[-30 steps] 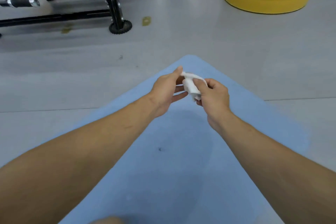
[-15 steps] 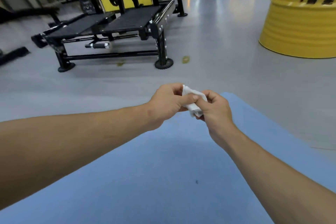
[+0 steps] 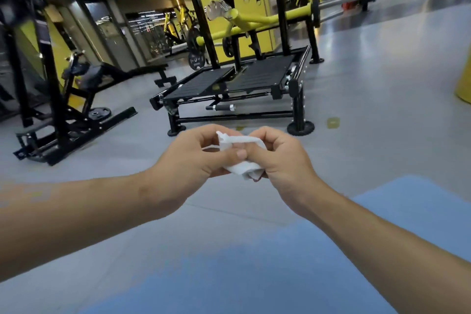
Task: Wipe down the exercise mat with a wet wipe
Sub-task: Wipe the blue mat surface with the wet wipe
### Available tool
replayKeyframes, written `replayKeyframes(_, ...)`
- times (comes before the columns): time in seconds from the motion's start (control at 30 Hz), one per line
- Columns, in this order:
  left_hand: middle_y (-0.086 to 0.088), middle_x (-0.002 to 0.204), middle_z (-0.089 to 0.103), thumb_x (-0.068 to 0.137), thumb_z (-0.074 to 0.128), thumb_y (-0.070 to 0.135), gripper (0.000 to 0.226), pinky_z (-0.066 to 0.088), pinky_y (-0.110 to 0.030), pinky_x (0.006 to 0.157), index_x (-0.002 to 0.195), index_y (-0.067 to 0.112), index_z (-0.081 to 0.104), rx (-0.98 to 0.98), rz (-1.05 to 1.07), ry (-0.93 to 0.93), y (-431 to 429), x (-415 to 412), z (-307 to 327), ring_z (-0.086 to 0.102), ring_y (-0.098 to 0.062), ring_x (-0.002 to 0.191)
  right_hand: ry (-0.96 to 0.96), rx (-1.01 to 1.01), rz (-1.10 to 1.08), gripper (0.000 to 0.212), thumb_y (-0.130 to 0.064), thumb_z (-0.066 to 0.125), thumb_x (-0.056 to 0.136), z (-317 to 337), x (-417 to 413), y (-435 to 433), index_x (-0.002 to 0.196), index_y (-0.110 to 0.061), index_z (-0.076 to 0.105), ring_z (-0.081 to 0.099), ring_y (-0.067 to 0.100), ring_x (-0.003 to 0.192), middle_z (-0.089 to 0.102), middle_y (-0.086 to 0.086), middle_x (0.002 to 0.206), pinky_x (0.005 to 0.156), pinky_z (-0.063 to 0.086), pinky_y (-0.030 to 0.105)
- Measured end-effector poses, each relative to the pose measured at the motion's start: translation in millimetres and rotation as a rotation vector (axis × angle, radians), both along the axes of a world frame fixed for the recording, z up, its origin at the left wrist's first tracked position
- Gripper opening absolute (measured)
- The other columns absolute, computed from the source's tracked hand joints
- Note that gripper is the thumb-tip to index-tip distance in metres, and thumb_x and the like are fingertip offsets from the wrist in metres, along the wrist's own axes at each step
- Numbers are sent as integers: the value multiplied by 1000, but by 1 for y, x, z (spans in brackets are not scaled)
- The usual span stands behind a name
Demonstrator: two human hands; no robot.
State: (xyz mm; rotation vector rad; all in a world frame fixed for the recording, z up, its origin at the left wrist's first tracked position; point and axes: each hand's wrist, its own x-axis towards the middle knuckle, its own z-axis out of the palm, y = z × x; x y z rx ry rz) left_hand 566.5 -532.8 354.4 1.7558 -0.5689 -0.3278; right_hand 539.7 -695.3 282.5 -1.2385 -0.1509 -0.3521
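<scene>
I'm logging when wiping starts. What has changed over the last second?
The view swung up: the blue mat dropped to the bottom of the frame and a black platform machine came into view. The wet wipe looks slightly more unfolded. Unchanged: the left hand and right hand both keep their grip on it, raised off the mat; no wiping yet.

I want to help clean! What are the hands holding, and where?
A crumpled white wet wipe, held between both hands: the left hand pinches its left part, the right hand its right part.
</scene>
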Motion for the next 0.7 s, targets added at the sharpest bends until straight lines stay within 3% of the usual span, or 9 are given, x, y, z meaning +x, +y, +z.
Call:
replayKeyframes(0.23, -17, 112, 75, 82, 78, 14, 32, 59, -33, 92, 112, 6, 73, -371, 124, -48, 92, -10, 17, 73, -36, 105, -60, -225, 186, 11, -10, 78, 85, 75, 21, 80, 80, -13, 68, 54, 18, 51, 66, 12, 65, 46, 43, 23)
replayKeyframes(0.37, -11, 110, 77, 77, 78, 18, 31, 57, -24, 85, 108, 12, 78, -630, 222, -79, 130, -19, 19, 74, -25, 101, -78, -301, 269, 17, -12, 78, 85, 111, 28, 135, 74, -19, 66, 47, 16, 50, 67, 29, 83, 45, 37, 24)
replayKeyframes(0.43, -9, 108, 77, 73, 79, 16, 32, 56, -21, 82, 105, 14, 80, -727, 240, -87, 147, -21, 26, 74, -19, 99, -88, -269, 301, 23, -18, 84, 80, 122, 30, 163, 73, -20, 63, 51, 23, 59, 66, 22, 78, 50, 37, 25)
replayKeyframes(0.47, -7, 107, 78, 72, 79, 14, 32, 56, -20, 82, 104, 15, 80, -747, 230, -84, 149, -21, 30, 74, -18, 98, -87, -236, 313, 26, -26, 86, 75, 125, 30, 169, 77, -18, 62, 53, 27, 70, 64, 16, 79, 56, 38, 28)
replayKeyframes(0.53, -7, 105, 78, 73, 77, 9, 30, 57, -21, 82, 103, 13, 80, -735, 212, -95, 164, -20, 37, 74, -17, 97, -80, -178, 342, 42, -38, 79, 74, 130, 28, 183, 97, -8, 61, 51, 33, 88, 62, 22, 94, 70, 39, 38)
replayKeyframes(0.63, -9, 109, 77, 77, 75, 5, 33, 57, -24, 82, 108, 12, 77, -597, 165, -140, 190, -23, 44, 74, -20, 98, -80, -117, 356, 62, -39, 70, 85, 130, 17, 190, 120, 10, 57, 54, 40, 97, 62, 37, 119, 85, 40, 54)
replayKeyframes(0.7, -10, 109, 77, 80, 74, 2, 30, 58, -26, 82, 106, 14, 79, -505, 146, -192, 205, -27, 44, 74, -23, 98, -52, -91, 355, 60, -37, 69, 86, 125, 9, 192, 119, 12, 57, 59, 49, 102, 61, 39, 125, 95, 43, 67)
